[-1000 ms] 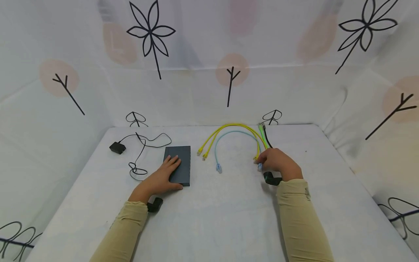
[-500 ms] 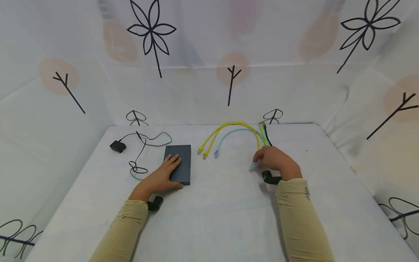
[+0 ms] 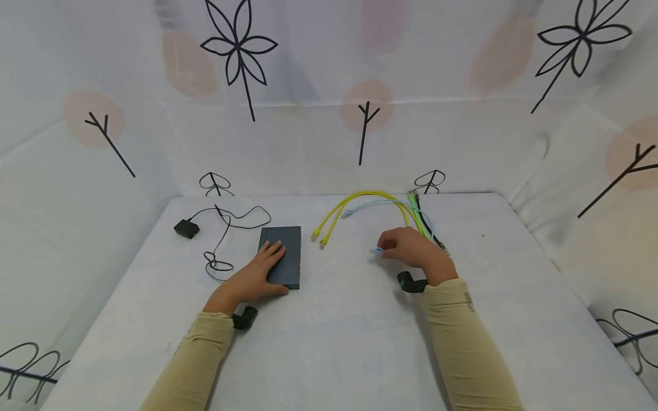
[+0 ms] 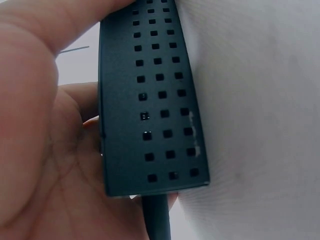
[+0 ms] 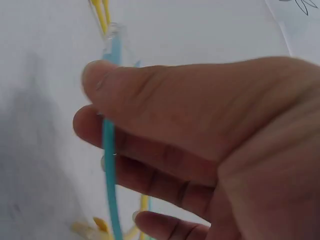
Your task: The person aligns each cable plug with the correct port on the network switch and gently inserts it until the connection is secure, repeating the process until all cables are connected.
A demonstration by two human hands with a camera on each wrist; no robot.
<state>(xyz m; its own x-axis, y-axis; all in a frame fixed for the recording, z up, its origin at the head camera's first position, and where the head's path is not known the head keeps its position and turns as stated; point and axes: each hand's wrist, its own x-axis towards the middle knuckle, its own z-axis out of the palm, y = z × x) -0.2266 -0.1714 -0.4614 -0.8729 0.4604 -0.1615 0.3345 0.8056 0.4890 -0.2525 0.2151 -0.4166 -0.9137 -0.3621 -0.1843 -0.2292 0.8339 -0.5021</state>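
Note:
A dark blue-grey box (image 3: 289, 257) like a network switch lies on the table, left of centre. My left hand (image 3: 249, 281) rests on it, fingers spread straight over the top and thumb along the near edge. Its vented side (image 4: 160, 115) and a black cable plug (image 4: 156, 215) at its end show in the left wrist view. My right hand (image 3: 411, 249) pinches a light blue network cable (image 5: 110, 185) between thumb and index finger, just behind its clear connector (image 5: 114, 31). The cable's other connector (image 3: 348, 214) lies farther back, near the yellow cables.
Two yellow network cables (image 3: 366, 192) arch behind my right hand, beside a green cable (image 3: 413, 201) and a black cable (image 3: 428, 224). A black power adapter (image 3: 186, 229) with a tangled cord (image 3: 220, 264) lies at the left. Patterned white cloth walls enclose the table's sides and back.
My right hand has lifted the light blue cable's near end and moved left with it. The cable's other end has slid toward the back. My left hand stays on the box.

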